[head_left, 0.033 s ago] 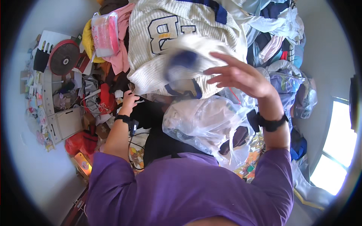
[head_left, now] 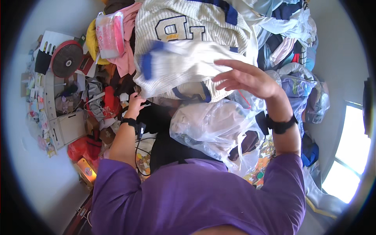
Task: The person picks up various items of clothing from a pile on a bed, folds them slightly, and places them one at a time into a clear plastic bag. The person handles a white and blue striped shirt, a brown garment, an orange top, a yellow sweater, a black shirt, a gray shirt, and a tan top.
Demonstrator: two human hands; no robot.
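A cream ribbed-knit sweater (head_left: pixel 219 23) with navy trim and a large outlined letter patch lies spread in front of me. One sleeve (head_left: pixel 192 64), smeared by motion, lies across its lower part, its blue-banded end toward the left. At the sweater's lower left edge, my left hand (head_left: pixel 136 103) is closed with its fingers pinched on the knit. Just right of the sleeve, my right hand (head_left: pixel 250 79) hovers with fingers stretched and apart, holding nothing. Below the sweater, a clear plastic bag (head_left: pixel 207 121) with pale contents rests before my body.
Piled clothes (head_left: pixel 290 23) and stuffed plastic bags (head_left: pixel 295 84) stand at the right. Toward the back left are a pink garment (head_left: pixel 127 43) and a packaged pink bundle (head_left: pixel 109 35). A round dark fan-like object (head_left: pixel 67 59) and a cluttered shelf (head_left: pixel 70 127) line the left side.
The sleeve's blue-banded end has swung left across the sweater, and the sleeve now stretches out longer. My right hand has barely shifted; my left hand stays at the sweater's edge.
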